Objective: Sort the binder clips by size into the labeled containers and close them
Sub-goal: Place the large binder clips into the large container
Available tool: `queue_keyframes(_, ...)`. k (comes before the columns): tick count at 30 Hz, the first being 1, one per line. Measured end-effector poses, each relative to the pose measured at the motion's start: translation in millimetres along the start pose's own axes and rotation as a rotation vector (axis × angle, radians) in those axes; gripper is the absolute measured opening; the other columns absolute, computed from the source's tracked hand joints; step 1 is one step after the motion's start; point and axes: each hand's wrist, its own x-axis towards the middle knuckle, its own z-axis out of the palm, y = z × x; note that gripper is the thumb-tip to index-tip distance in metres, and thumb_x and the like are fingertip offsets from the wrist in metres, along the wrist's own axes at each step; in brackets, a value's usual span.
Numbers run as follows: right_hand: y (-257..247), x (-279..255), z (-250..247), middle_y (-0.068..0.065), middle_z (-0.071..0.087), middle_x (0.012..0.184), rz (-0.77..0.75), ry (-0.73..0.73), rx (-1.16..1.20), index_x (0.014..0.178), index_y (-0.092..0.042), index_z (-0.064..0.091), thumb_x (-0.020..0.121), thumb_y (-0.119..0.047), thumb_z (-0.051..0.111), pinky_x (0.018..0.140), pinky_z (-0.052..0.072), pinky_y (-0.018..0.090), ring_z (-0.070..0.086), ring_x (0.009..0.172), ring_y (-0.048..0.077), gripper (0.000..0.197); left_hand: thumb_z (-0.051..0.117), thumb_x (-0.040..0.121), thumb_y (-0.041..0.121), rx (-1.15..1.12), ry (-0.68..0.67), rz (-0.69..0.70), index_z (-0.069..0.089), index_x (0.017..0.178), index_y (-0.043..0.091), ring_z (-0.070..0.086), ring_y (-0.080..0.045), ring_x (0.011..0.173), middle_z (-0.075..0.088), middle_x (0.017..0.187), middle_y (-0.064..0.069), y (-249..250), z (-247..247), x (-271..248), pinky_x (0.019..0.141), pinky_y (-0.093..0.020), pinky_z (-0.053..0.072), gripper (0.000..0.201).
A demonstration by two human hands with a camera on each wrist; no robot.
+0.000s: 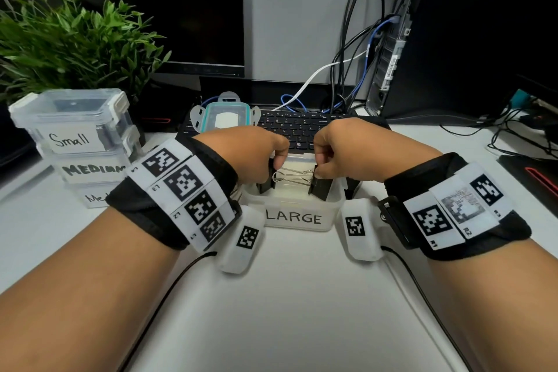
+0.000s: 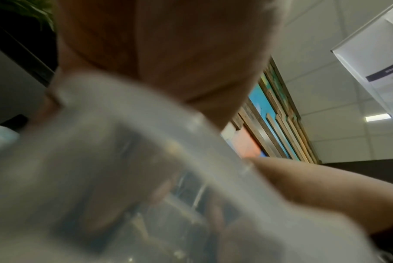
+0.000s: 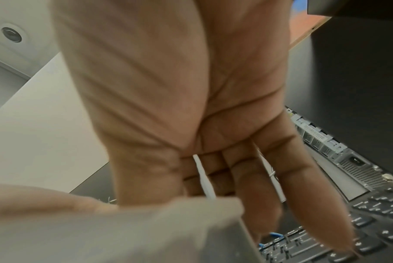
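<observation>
The open clear container labelled LARGE (image 1: 294, 218) stands at the centre of the white desk. Both hands are over it. My left hand (image 1: 273, 157) has its fingers curled and pinches a large black binder clip (image 1: 266, 183) at the box's left side. My right hand (image 1: 323, 164) pinches a second large black clip (image 1: 321, 189) at the right side. The clips' silver wire handles (image 1: 293, 176) cross between them. The left wrist view is blurred, showing the container wall (image 2: 123, 160) under the palm. The right wrist view shows the palm and fingers (image 3: 247, 178); the clip is hidden there.
A lid with a teal seal (image 1: 226, 118) lies on the black keyboard (image 1: 302, 127) behind the box. Closed containers marked Small (image 1: 72, 122) and Medium (image 1: 90, 169) are stacked at the left, in front of a plant (image 1: 69, 39). A computer tower with cables (image 1: 389, 48) stands at the back right.
</observation>
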Motion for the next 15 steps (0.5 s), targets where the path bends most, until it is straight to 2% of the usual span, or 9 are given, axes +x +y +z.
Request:
queue_keyframes(3, 0.7, -0.2, 0.2, -0.006, 0.055, 0.069, -0.012, 0.031, 0.018, 0.078, -0.017, 0.06, 0.081, -0.018, 0.069, 0.053, 0.037, 0.019, 0.05, 0.063, 0.01, 0.009, 0.052, 0.08, 0.005, 0.008, -0.043, -0.002, 0.056, 0.081, 0.031, 0.058, -0.017, 0.082, 0.057, 0.085, 0.008, 2.5, -1.8, -1.6, 0.069, -0.031, 0.05, 0.027)
queue_keyframes(6, 2.0, 0.8, 0.8, -0.007, 0.054, 0.067, -0.005, 0.04, 0.014, 0.075, -0.019, 0.057, 0.081, -0.019, 0.069, 0.052, 0.036, 0.02, 0.048, 0.061, 0.009, 0.013, 0.06, 0.082, 0.011, -0.017, -0.092, 0.032, 0.063, 0.082, 0.037, 0.06, -0.015, 0.089, 0.06, 0.099, 0.008, 4.2, -3.5, -2.6, 0.083, -0.036, 0.053, 0.026)
queue_keyframes(8, 2.9, 1.6, 0.9, -0.006, 0.054, 0.068, 0.003, 0.028, 0.024, 0.076, -0.019, 0.057, 0.082, -0.019, 0.069, 0.052, 0.037, 0.021, 0.048, 0.061, 0.01, 0.013, 0.062, 0.084, 0.015, -0.03, -0.122, 0.039, 0.067, 0.09, 0.041, 0.059, -0.013, 0.094, 0.058, 0.108, 0.009, 5.4, -3.7, -3.7, 0.087, -0.033, 0.051, 0.028)
queue_keyframes(11, 5.3, 2.8, 2.1, -0.006, 0.055, 0.07, -0.002, 0.018, 0.04, 0.082, -0.018, 0.06, 0.083, -0.019, 0.069, 0.053, 0.038, 0.02, 0.049, 0.062, 0.01, 0.008, 0.062, 0.087, 0.019, 0.002, -0.133, 0.03, 0.067, 0.11, 0.041, 0.056, -0.012, 0.099, 0.053, 0.11, 0.011, 5.3, -1.9, -3.7, 0.088, -0.027, 0.048, 0.032)
queue_keyframes(15, 8.8, 4.3, 2.9, -0.008, 0.054, 0.075, 0.0, 0.027, 0.074, 0.089, -0.019, 0.063, 0.082, -0.019, 0.07, 0.055, 0.037, 0.019, 0.05, 0.068, 0.011, 0.01, 0.064, 0.086, 0.023, -0.017, -0.125, -0.001, 0.065, 0.115, 0.034, 0.056, -0.011, 0.093, 0.056, 0.097, 0.013, 4.3, -0.4, -3.1, 0.082, -0.024, 0.046, 0.031)
